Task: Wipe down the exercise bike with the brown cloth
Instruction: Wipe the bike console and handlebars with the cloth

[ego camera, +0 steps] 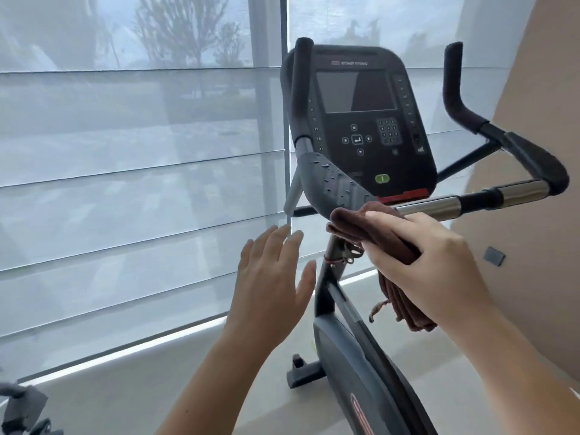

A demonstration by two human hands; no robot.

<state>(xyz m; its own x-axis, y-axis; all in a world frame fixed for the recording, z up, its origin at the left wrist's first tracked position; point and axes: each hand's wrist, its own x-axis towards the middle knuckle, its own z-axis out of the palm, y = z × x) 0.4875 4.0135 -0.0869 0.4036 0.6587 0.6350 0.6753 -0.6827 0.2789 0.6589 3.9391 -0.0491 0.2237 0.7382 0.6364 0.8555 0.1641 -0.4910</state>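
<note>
Brown cloth (370, 229): where is it? (K.)
Folded, pressed on the exercise bike's (361, 350) handlebar (439, 206), at the join of the grey grip pad (329, 183) and the chrome tube. Loose end hangs below the fist. (M.)
Which hand? (K.)
Right hand (420, 255). Fingers curled over the top of the cloth, thumb clamped beneath it. (M.)
And the other? (K.)
Left hand (270, 277) is up in the air, left of the bike's post. Fingers straight and slightly apart, holding nothing, touching nothing. (M.)
Any writing? (K.)
Console (361, 120) carries a brand line along the top edge. It shows mirror-reversed; read backwards it looks like STAR TRAC. Down the console's left edge: 12, 15, 18, 21. The right edge has another column, too small to read. Number keypad right of centre, digits blurred. (M.)
Other marks? (K.)
Green button (382, 178) low on the console, one white stroke on it. Red strip (405, 196) just under that. Red emblem on the lower housing, cut off by the frame and unreadable. (M.)
Surface condition? (K.)
Droplets scattered over the grey grip pad. (M.)
Surroundings? (K.)
Sheer window blind (125, 183) behind the bike, pale floor (188, 365) under it. (M.)
</note>
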